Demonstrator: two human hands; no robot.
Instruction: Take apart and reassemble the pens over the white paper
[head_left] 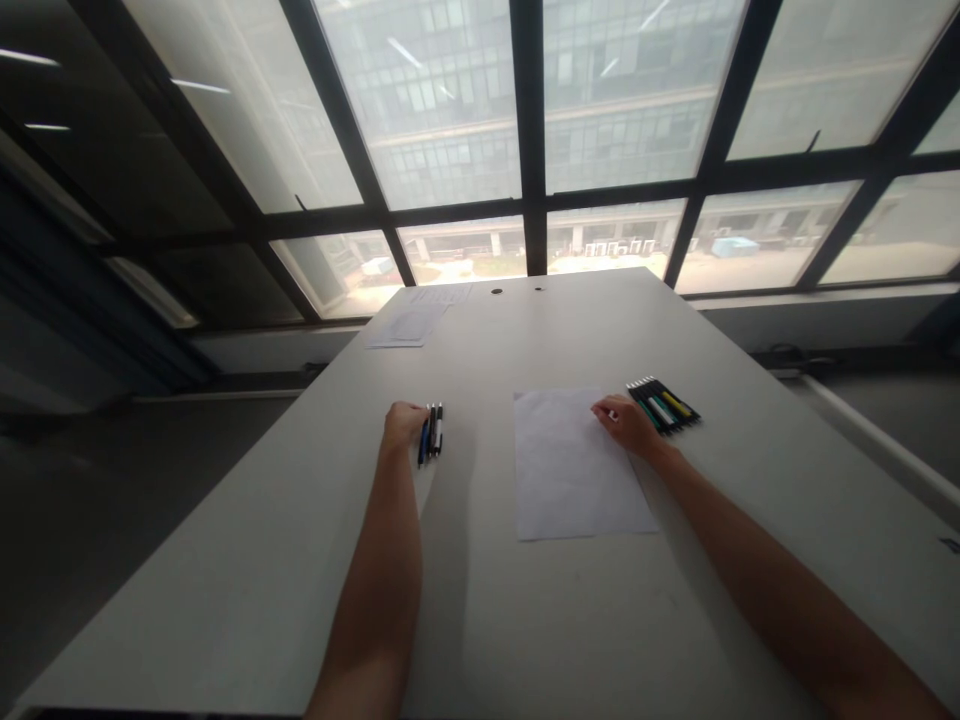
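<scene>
My left hand (403, 424) rests on the table with curled fingers, its fingertips at the upper ends of a small row of pens (432, 436). Blue, black and white barrels show in that row, lying side by side. Over the right part of a blank white sheet of paper (574, 480) is my right hand (622, 418), fingers bent and tips drawn together with nothing visible in them. Just beyond its knuckles, on the right, lies a neat row of several black pens or markers (663, 405) with green, white and yellow parts.
The white table (517, 640) narrows away towards tall dark-framed windows (529, 130). More papers (409, 325) lie at its far left, and a dark round hole (496, 291) is near the far edge. A pale pipe (885, 435) runs along the floor at right.
</scene>
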